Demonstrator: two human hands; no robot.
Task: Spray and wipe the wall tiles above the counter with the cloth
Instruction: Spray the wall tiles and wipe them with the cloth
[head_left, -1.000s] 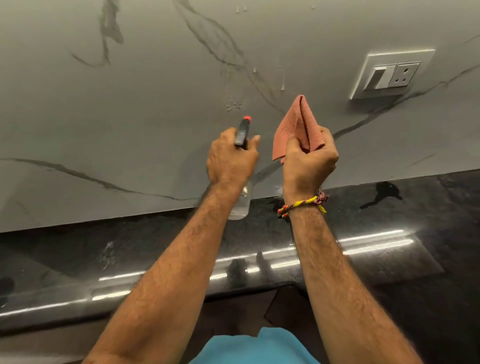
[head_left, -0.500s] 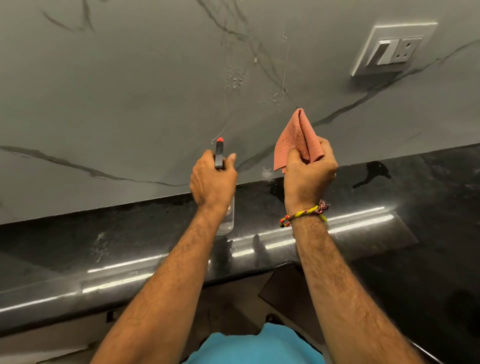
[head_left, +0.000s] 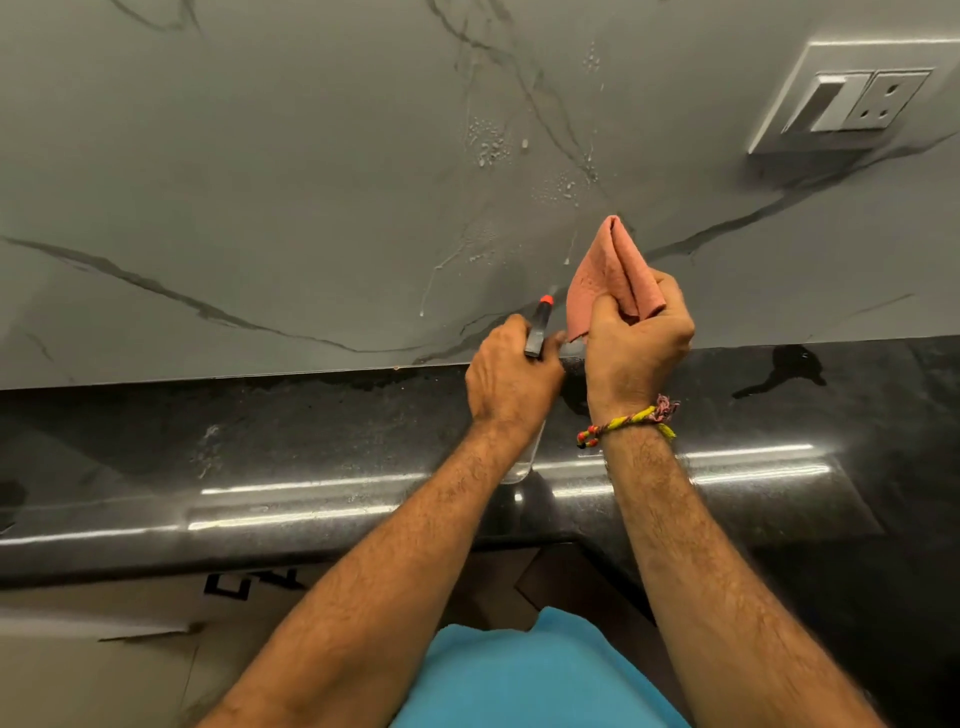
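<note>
Grey marble-veined wall tiles (head_left: 260, 182) rise behind the black counter (head_left: 311, 431). Droplets and thin runs of spray (head_left: 488, 143) cling to the tiles above my hands. My left hand (head_left: 506, 379) grips a clear spray bottle (head_left: 537, 327) with a black head and red nozzle, pointed at the wall near the counter joint. My right hand (head_left: 636, 343) holds a folded pink cloth (head_left: 610, 270) upright, its tip close to the tiles. The bottle's body is mostly hidden behind my left hand and wrist.
A white switch and socket plate (head_left: 852, 98) sits on the wall at the upper right. A dark wet patch (head_left: 784, 369) lies on the counter at the right. The counter's glossy front edge (head_left: 363, 519) runs across below my arms.
My left hand with the bottle has moved right, close beside my right hand. The view has tilted down and nearer. More drips run down the tiles.
</note>
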